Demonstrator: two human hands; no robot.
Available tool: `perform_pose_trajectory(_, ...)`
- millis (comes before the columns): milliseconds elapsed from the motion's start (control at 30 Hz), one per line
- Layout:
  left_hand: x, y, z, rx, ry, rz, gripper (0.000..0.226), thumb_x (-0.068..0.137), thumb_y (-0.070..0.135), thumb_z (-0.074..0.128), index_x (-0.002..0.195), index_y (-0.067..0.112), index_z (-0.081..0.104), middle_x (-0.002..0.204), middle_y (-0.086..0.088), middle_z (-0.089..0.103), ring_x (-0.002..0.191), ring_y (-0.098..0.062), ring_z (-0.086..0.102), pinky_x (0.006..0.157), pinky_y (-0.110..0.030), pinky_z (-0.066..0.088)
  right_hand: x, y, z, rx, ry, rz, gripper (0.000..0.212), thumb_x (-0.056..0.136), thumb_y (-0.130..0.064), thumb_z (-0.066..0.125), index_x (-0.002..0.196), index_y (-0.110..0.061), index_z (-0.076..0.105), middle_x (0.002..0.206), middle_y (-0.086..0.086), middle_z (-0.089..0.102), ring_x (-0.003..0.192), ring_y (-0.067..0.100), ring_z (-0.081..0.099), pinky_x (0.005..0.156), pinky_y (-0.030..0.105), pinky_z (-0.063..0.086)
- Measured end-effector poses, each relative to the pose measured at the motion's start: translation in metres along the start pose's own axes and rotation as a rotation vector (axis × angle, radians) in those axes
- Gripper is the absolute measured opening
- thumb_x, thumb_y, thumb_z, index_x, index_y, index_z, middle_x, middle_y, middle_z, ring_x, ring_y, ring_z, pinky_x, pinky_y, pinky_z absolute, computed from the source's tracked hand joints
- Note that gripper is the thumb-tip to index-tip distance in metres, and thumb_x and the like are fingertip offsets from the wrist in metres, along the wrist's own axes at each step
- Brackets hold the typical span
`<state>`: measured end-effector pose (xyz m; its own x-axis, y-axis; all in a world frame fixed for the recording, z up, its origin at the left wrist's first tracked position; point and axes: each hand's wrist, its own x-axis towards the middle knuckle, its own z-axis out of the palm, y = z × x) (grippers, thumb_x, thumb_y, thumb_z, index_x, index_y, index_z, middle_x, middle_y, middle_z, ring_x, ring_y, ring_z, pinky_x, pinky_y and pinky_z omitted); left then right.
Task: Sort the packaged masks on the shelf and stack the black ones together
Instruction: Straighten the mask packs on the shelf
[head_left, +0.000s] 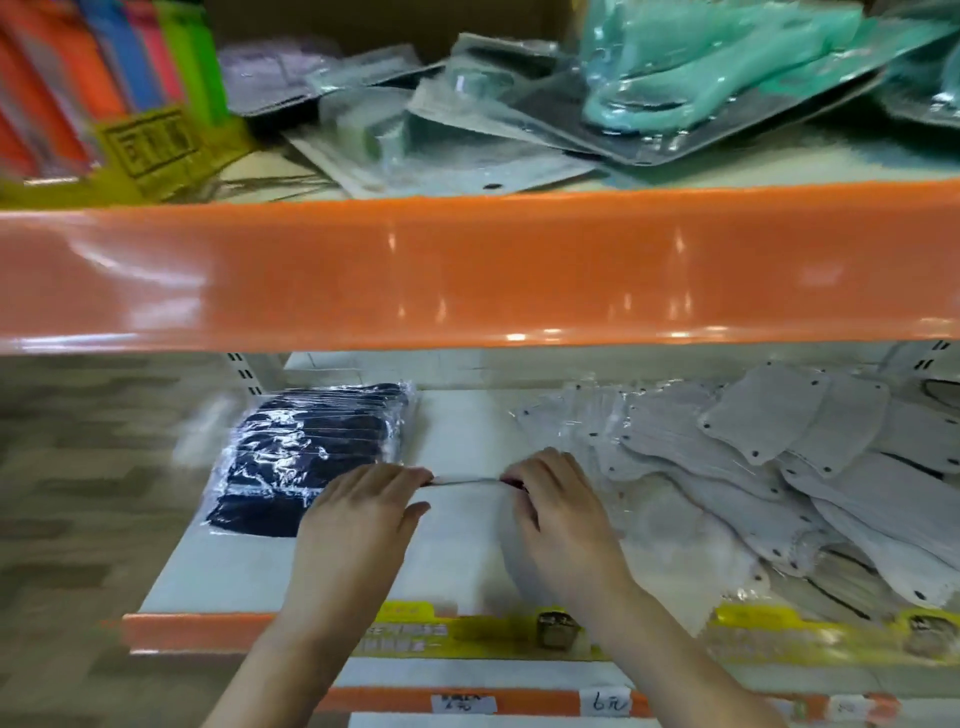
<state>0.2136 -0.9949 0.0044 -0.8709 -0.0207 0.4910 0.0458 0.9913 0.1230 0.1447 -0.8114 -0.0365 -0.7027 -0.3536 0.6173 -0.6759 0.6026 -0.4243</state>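
Note:
A stack of black packaged masks lies at the left of the lower white shelf. Several white packaged masks are spread in a loose heap on its right side. Between them, my left hand and my right hand pinch the two ends of a thin, pale, flat packet held edge-on just above the shelf. What is inside the packet cannot be made out. My left hand partly covers the near right corner of the black stack.
A wide orange shelf edge hangs above my hands. The upper shelf holds teal and grey packaged masks and colourful packs at the left. Yellow price strips and a metal clip line the lower shelf's front rail.

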Motion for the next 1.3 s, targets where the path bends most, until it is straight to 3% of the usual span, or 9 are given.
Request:
perform_pose_trajectory(133,-0.008,-0.039,-0.002,0.044,0.070,-0.120,0.003,0.073,0.019,0.066,0.073,0.020,0.063,0.066,0.003,0.062,0.055,-0.024,0.060,0.043,-0.028,0.041,0.019,-0.029,0.026,0.036,0.013,-0.053,0.017,0.081,-0.004,0.046,0.087,-0.007,0.061,0.087,0.005,0.055,0.082,0.019,0.045,0.072,0.027,0.037)
perform_pose_trajectory(233,-0.013,-0.073,-0.004,0.076,0.132,-0.122,0.017,0.079,0.023,0.048,0.072,0.015,0.062,0.066,0.001,0.060,0.059,-0.026,0.059,0.053,-0.032,0.041,0.029,-0.050,0.050,0.040,-0.032,-0.077,0.021,0.076,0.003,0.054,0.090,-0.009,0.062,0.089,0.004,0.054,0.082,0.021,0.048,0.074,0.030,0.038)
perform_pose_trajectory(333,-0.018,-0.105,-0.006,0.102,0.225,-0.119,0.010,0.074,0.015,0.050,0.072,0.012,0.060,0.068,-0.001,0.060,0.067,-0.028,0.058,0.065,-0.033,0.033,0.035,-0.073,0.073,0.021,-0.067,-0.095,0.026,0.073,0.002,0.056,0.093,-0.014,0.062,0.090,0.001,0.056,0.081,0.021,0.050,0.074,0.030,0.039)
perform_pose_trajectory(533,-0.032,-0.153,0.003,0.093,0.226,-0.157,0.012,0.066,0.012,0.042,0.075,0.012,0.051,0.071,-0.005,0.056,0.067,-0.032,0.053,0.060,-0.036,0.037,0.036,-0.101,0.113,-0.043,-0.119,-0.134,0.028,0.071,-0.002,0.059,0.093,-0.020,0.058,0.089,-0.003,0.055,0.084,0.020,0.051,0.072,0.030,0.033)
perform_pose_trajectory(633,-0.037,-0.169,0.015,-0.042,0.233,-0.200,0.024,0.058,0.007,0.045,0.080,0.016,0.041,0.078,-0.007,0.054,0.073,-0.029,0.045,0.062,-0.035,0.032,0.030,-0.106,0.124,-0.069,-0.122,-0.138,0.032,0.071,-0.003,0.049,0.093,-0.021,0.064,0.090,-0.005,0.056,0.088,0.018,0.051,0.074,0.028,0.032)
perform_pose_trajectory(733,-0.039,-0.183,0.027,-0.149,0.202,-0.192,0.040,0.048,0.000,0.050,0.082,0.018,0.037,0.088,-0.008,0.056,0.082,-0.028,0.044,0.067,-0.033,0.031,0.024,-0.110,0.132,-0.098,-0.130,-0.121,0.040,0.063,0.003,0.053,0.093,-0.021,0.066,0.090,-0.006,0.056,0.088,0.017,0.049,0.076,0.029,0.033)
perform_pose_trajectory(833,-0.046,-0.193,0.038,-0.139,0.126,-0.153,0.039,0.052,0.001,0.048,0.085,0.020,0.041,0.096,-0.007,0.059,0.099,-0.030,0.051,0.077,-0.039,0.041,0.016,-0.109,0.141,-0.113,-0.157,-0.080,0.041,0.060,0.004,0.055,0.091,-0.022,0.066,0.089,-0.007,0.056,0.087,0.017,0.050,0.076,0.029,0.033)
perform_pose_trajectory(1067,-0.060,-0.207,0.052,0.039,-0.074,-0.238,0.034,0.050,0.019,0.059,0.084,0.016,0.062,0.090,-0.001,0.063,0.086,-0.031,0.059,0.069,-0.039,0.041,0.000,-0.100,0.153,-0.187,-0.228,-0.041,0.040,0.060,0.000,0.056,0.089,-0.025,0.067,0.087,-0.009,0.055,0.082,0.016,0.053,0.073,0.028,0.032)
perform_pose_trajectory(1300,-0.062,-0.202,0.053,-0.020,-0.073,0.108,0.034,0.075,0.035,0.052,0.103,0.021,0.063,0.111,-0.001,0.062,0.105,-0.021,0.052,0.083,-0.034,0.036,-0.001,-0.098,0.156,-0.212,-0.227,-0.060,0.045,0.059,-0.001,0.057,0.092,-0.027,0.072,0.090,-0.009,0.060,0.085,0.016,0.057,0.075,0.027,0.032)
